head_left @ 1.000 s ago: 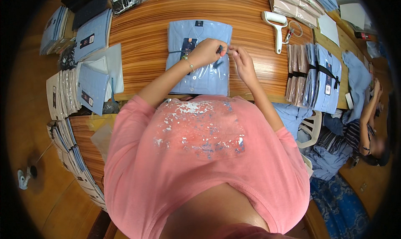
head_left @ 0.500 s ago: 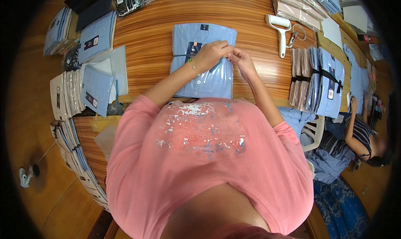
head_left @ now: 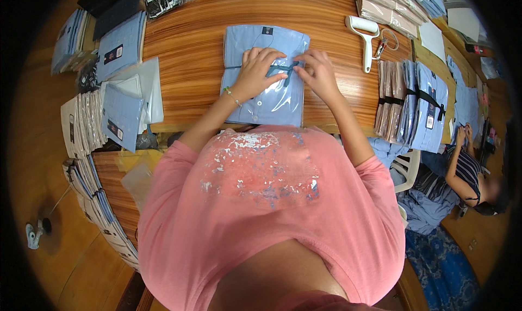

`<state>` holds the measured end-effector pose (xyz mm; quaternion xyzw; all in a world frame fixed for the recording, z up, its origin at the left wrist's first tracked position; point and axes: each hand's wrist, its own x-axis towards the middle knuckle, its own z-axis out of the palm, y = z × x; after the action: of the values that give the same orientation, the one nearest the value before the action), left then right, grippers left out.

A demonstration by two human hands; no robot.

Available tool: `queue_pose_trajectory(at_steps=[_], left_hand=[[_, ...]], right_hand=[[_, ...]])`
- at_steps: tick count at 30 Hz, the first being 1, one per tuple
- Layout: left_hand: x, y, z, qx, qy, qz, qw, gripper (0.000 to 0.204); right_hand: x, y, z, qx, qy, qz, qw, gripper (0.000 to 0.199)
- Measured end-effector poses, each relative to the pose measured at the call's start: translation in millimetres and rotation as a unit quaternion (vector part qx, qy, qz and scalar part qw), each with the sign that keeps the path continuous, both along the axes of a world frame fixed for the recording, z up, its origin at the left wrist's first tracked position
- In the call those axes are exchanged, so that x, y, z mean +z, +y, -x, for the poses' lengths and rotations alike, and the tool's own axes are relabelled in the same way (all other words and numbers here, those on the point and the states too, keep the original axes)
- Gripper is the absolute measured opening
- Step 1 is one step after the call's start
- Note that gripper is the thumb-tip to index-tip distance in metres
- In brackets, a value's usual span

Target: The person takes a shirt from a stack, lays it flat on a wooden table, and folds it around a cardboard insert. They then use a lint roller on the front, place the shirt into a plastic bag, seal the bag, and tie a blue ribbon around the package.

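A flat stack of folded light-blue shirts in clear plastic lies on the table before me. A narrow blue tie strip runs across it, with a knot or bow on top and a short tail hanging down. My left hand rests on the stack, its bent fingers and thumb around the strip's left part. From the other side, my right hand has the strip's right end between thumb and forefinger. My left hand covers most of the dark label. A small dark tag shows at the collar.
At right lie a white lint roller, small snips and tied bundles of packed shirts. More packed shirts stand at left. Beige packs lie at the far right. A person in stripes sits at the right.
My hands were close together at the stack's right side; now they are apart on either side of the knot. The left has moved left, and the tie strip shows between them.
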<state>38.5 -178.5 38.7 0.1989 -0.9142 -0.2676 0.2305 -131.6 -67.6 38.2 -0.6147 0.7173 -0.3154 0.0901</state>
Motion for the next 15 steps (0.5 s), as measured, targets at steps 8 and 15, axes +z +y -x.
queue_pose_trajectory(at_steps=[8,15], left_hand=[[-6,1,-5,-0.025,-0.039,0.036,0.998,0.033],[-5,5,-2,-0.038,-0.051,0.027,0.998,0.034]], right_hand=[[13,-12,-6,0.184,0.156,-0.090,0.966,0.017],[-54,37,31,0.093,0.001,-0.014,0.996,0.013]])
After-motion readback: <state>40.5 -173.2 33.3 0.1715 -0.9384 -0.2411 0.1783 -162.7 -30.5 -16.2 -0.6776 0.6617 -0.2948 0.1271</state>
